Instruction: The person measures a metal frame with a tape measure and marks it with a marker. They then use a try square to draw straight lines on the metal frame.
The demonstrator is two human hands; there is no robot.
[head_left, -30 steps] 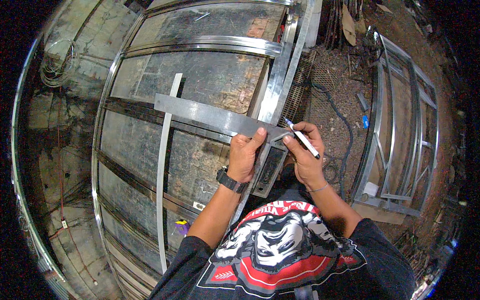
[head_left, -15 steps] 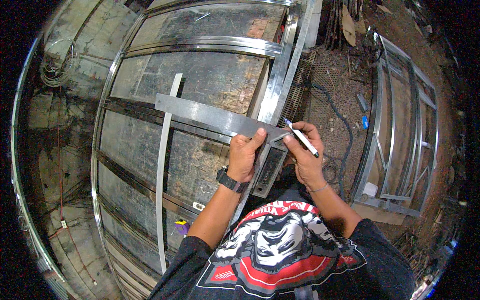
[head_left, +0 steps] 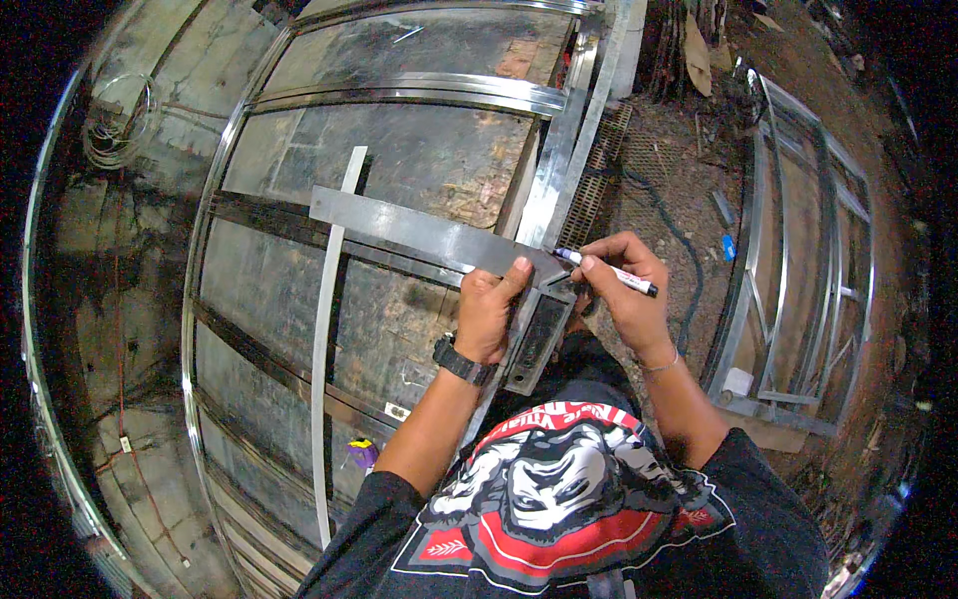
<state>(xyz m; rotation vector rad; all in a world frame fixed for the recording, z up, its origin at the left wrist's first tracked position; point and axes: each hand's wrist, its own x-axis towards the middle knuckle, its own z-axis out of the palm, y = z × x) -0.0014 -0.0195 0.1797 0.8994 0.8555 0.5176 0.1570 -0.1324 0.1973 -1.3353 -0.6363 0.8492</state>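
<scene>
A steel try square (head_left: 414,229) lies across the metal frame (head_left: 399,93), its blade reaching left and its thick stock (head_left: 539,342) hanging toward me at the right edge. My left hand (head_left: 486,311) grips the square near the corner, thumb on top of the blade; its other fingers are partly hidden. Between the fingers of my right hand (head_left: 634,295) is a white marker (head_left: 607,272), its tip at the frame's edge beside the square's corner. Left of my left hand, a long flat metal strip (head_left: 325,309) passes beneath the blade.
A purple and yellow tape measure (head_left: 361,454) sits near my left forearm. Another metal frame (head_left: 768,230) is on the right, with a dark cable (head_left: 667,205) and a blue object (head_left: 728,248) on the ground before it. Coiled wire (head_left: 120,130) lies far left.
My right hand has shifted right and slightly up, and the marker has tilted flatter, its tip now closer to the square's corner. My left hand and the square stay put.
</scene>
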